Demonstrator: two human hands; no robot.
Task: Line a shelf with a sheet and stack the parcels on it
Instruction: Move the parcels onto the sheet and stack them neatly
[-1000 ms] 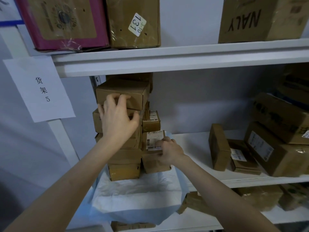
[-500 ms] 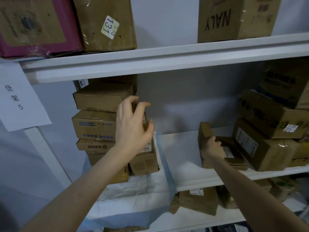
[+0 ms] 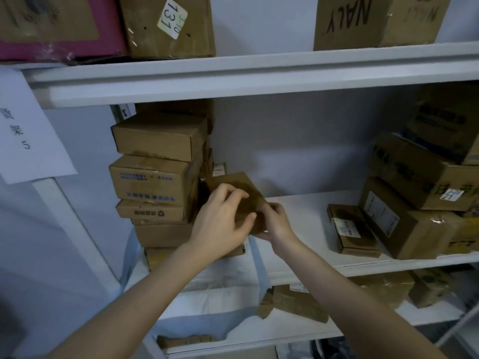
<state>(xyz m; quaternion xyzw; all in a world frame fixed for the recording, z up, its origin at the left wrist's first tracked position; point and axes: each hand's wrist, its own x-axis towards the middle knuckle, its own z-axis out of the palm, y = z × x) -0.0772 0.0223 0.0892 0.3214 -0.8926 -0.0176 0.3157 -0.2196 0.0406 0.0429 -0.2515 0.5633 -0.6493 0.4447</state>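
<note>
Head view is all you get, right? So where's the parcel sitting? (lurker42)

Me, on the remote feed: yep, just that one feed on my end. The small parcel (image 3: 237,185) is up off the shelf and tilted, just beside the stack of parcels (image 3: 155,177). I can't tell from here if its left corner actually touches the stack.

Both grips are bare hands. The left grip (image 3: 220,221) is curled over the parcel's top and near face, thumb on the front edge. The right grip (image 3: 277,224) pinches the lower right corner from underneath.

The parcel hangs over the right edge of the sheet (image 3: 228,278). That's a white one with a bluish rim, lying on the left end of the shelf (image 3: 311,229) under the stack and drooping over the front lip. The stack is several brown boxes high, nearly up to the upper shelf (image 3: 259,73).

Further right on the same shelf, off the sheet, there's a flat labelled parcel (image 3: 350,229) just beside the bigger cartons (image 3: 414,177) piled at the right end.

Up top are a carton stickered 131 (image 3: 168,24), a pink box (image 3: 64,51) and a NALY carton (image 3: 347,19) with its print upside down. A paper sign (image 3: 31,130) with a 5 hangs by the left post. There are more brown parcels (image 3: 295,304) on the shelf below.
</note>
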